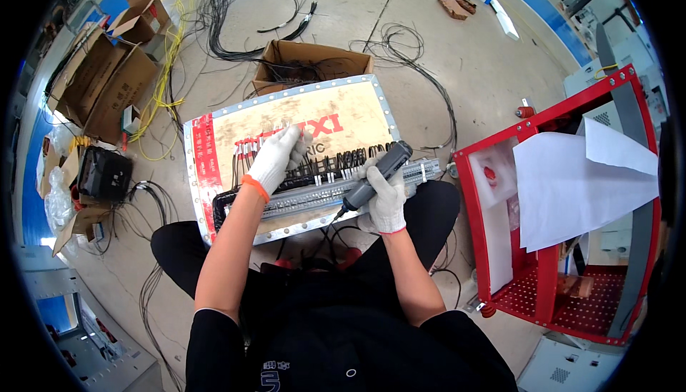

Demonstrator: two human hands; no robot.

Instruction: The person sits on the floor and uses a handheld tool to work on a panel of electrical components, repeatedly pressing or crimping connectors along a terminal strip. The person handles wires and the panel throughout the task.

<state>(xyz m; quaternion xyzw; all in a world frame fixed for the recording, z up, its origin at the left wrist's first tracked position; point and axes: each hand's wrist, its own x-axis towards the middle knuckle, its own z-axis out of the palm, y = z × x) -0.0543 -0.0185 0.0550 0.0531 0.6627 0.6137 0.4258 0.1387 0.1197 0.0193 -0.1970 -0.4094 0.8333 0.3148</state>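
My left hand, in a white glove with an orange cuff, is closed over a row of black wires with red and white end markers; what its fingers pinch is too small to make out. In my gloved right hand a dark grey electric screwdriver is gripped, its bit slanting down to the left. A long grey terminal strip lies beneath both hands, with the wires bundled along its far side. It rests on a wooden board with riveted metal edges, in front of my knees.
Just beyond the board stands a cardboard box of dark cables. To the right is a red metal cart with white paper sheets draped over it. Cartons, a black case and loose yellow cable lie left.
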